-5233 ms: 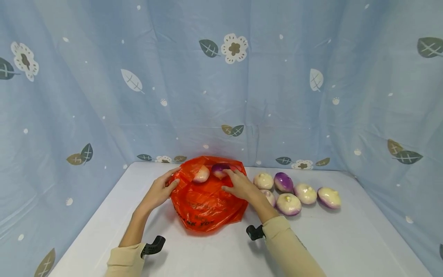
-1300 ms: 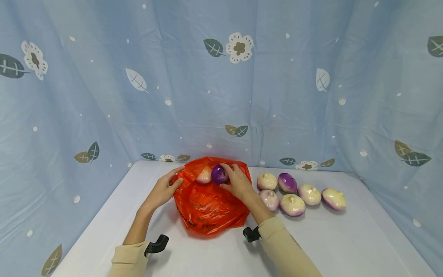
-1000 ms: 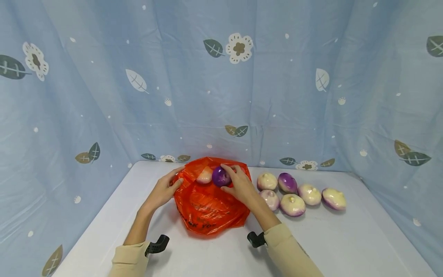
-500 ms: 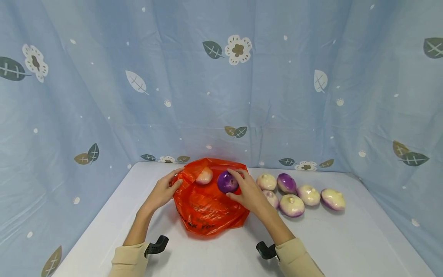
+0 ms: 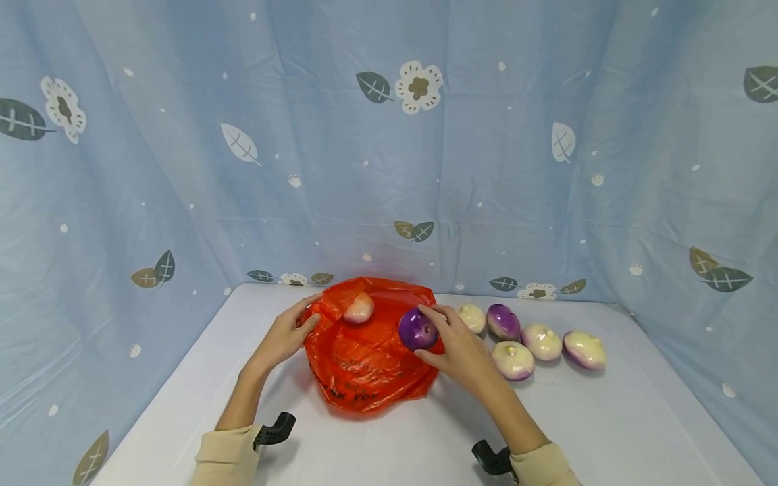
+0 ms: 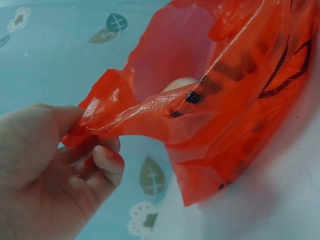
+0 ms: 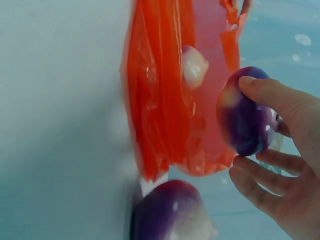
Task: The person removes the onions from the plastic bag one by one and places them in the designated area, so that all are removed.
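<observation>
A red plastic bag (image 5: 365, 368) lies with its mouth spread on the white table. At its left edge my left hand (image 5: 282, 341) pinches the rim; the left wrist view shows the bag's plastic (image 6: 95, 117) between thumb and fingers. My right hand (image 5: 458, 351) holds a glossy purple turnip (image 5: 417, 329) over the right side of the bag's mouth. In the right wrist view this turnip (image 7: 245, 117) sits between thumb and fingertips, its purple end towards the palm. Another turnip (image 5: 360, 308), pale with a purple side, lies inside the bag.
Several turnips stand grouped right of the bag, among them a purple one (image 5: 503, 321) and a pale one (image 5: 512, 360); my right hand hides part of the group. Blue patterned cloth (image 5: 340, 169) hangs behind and beside the table (image 5: 608, 418).
My right hand has drawn the purple turnip from deep in the bag, beside the other one, rightwards and nearer to me. The left hand has kept its hold on the rim.
</observation>
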